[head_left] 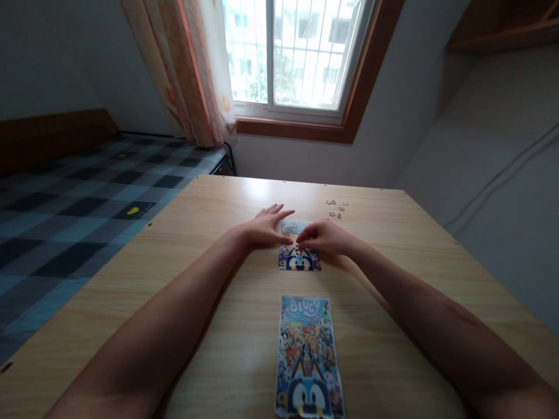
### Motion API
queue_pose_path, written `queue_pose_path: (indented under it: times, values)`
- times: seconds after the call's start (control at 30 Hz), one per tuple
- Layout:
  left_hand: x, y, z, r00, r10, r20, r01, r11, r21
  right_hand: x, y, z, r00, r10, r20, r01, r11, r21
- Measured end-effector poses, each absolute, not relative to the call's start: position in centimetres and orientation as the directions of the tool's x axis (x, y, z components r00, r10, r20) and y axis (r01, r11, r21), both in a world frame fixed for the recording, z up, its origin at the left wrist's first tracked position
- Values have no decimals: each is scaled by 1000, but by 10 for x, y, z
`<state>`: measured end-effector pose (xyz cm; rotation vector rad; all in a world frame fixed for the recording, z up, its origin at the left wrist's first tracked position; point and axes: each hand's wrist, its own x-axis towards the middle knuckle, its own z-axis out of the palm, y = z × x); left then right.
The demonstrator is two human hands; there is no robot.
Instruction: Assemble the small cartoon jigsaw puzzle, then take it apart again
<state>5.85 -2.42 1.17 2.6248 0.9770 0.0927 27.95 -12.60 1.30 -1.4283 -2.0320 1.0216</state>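
A partly assembled jigsaw puzzle [300,263] lies flat on the wooden table, with a blue dog's face along its near edge and a bare gap in its middle. My left hand [268,226] rests at the puzzle's left side, fingers spread and thumb reaching over it. Over the right part of the puzzle, my right hand [324,236] has thumb and fingers pinched together at the edge of the gap. A small puzzle piece seems to be at those fingertips, though it is partly hidden. Several loose puzzle pieces [332,215] lie farther off, beyond my right hand.
A Bluey picture sheet or box [308,355] lies nearer me on the wooden table [209,355]. To the left stands a bed [87,198] with a checked cover. A window [297,58] and a curtain [187,70] are behind the table's far edge.
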Motion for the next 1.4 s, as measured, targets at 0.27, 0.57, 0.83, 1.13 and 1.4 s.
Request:
queue_pose_path:
  times: [0.27,0.57,0.83,1.13,1.4]
  values:
    - [60,-27,11,774,626,-98,621,-719,312,274,-129,13,-365,931,13,662,270,-699]
    - [60,-27,11,771,627,-113,627,-717,305,273,-128,10,-403,914,53,717,351,-602]
    - [61,-26,10,773,624,-112,626,-721,298,271,-131,11,-405,911,82,741,380,-554]
    - [60,-27,13,768,630,-116,631,-712,308,292,-125,26,-371,869,328,638,495,-590]
    - [60,-26,13,768,628,-126,633,-715,296,286,-137,28,-632,766,118,638,601,-481]
